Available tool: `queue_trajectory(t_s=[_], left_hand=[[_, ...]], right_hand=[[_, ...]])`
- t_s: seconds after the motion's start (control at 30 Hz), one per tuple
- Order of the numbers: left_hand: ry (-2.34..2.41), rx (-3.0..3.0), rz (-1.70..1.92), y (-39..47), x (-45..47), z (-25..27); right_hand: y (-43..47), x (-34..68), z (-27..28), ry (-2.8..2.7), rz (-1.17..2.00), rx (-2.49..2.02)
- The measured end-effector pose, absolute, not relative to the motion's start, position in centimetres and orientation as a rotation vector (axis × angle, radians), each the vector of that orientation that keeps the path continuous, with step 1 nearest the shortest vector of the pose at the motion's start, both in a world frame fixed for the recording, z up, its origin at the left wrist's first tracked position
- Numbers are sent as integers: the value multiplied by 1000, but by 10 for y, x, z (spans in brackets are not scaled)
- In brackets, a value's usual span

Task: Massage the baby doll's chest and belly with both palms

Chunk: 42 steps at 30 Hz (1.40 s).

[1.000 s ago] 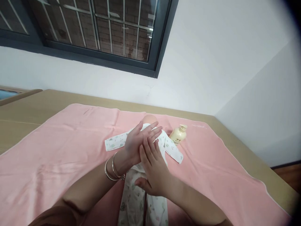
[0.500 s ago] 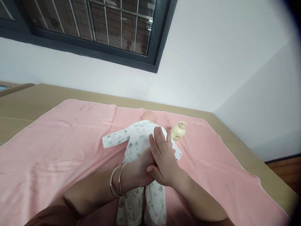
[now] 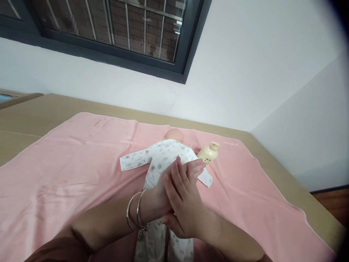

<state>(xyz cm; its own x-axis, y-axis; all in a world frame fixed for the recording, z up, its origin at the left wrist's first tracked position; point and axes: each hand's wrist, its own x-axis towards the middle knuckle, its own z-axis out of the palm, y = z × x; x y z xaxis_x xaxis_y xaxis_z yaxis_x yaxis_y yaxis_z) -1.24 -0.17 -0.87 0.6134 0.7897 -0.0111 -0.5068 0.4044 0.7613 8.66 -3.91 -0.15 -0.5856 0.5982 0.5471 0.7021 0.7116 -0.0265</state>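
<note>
From my remote station, the head view shows both hands working above the doll point(image 3: 160, 160). Left hand point(image 3: 162, 191): palm turned inward, fingers extended forward, two bangles point(image 3: 128, 211) at the wrist. Right hand point(image 3: 188, 205): laid across the left palm, fingers nearly straight and slightly parted, thumb beside the heel of the left hand. Grip state: the two hands are pressed against each other. I cannot tell whether either hand contacts the doll.

Doll position: on the pink cloth point(image 3: 81, 163), head toward the wall point(image 3: 218, 83), dressed in a printed white suit, one sleeve extended to the left of my view. Pump bottle point(image 3: 208, 154): pale yellow, just beyond the right-side sleeve. The cloth covers most of the tan surface point(image 3: 62, 103).
</note>
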Motion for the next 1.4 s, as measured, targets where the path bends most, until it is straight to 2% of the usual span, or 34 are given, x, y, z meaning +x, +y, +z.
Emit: queue_trajectory(t_s=[0.13, 0.3, 0.37, 0.53, 0.73, 0.83, 0.97, 1.17, 1.4], left_hand=[[557, 827, 1059, 2, -8, -14], [548, 817, 857, 76, -23, 25], [595, 808, 1032, 103, -28, 27], [976, 1104, 1288, 129, -23, -15], [1257, 1506, 1398, 129, -13, -60], [1266, 1604, 1416, 129, -13, -69], [1228, 1674, 1447, 131, -13, -77], [1219, 1932, 1449, 140, -12, -89], [1310, 2398, 1266, 143, -21, -101]], right_hand=[[-22, 94, -2, -2421, -281, -1011], [27, 106, -12, -2375, -181, -1303], [36, 104, -21, -2360, -82, -1419], [41, 96, -39, -2502, 55, -1374], [70, 119, -46, -2294, 126, -1500], [81, 130, -52, -2127, 170, -1638], [76, 122, -60, -1956, 61, -1800], [79, 119, -65, -2084, 129, -1582], [96, 127, -67, -1843, 102, -1719]])
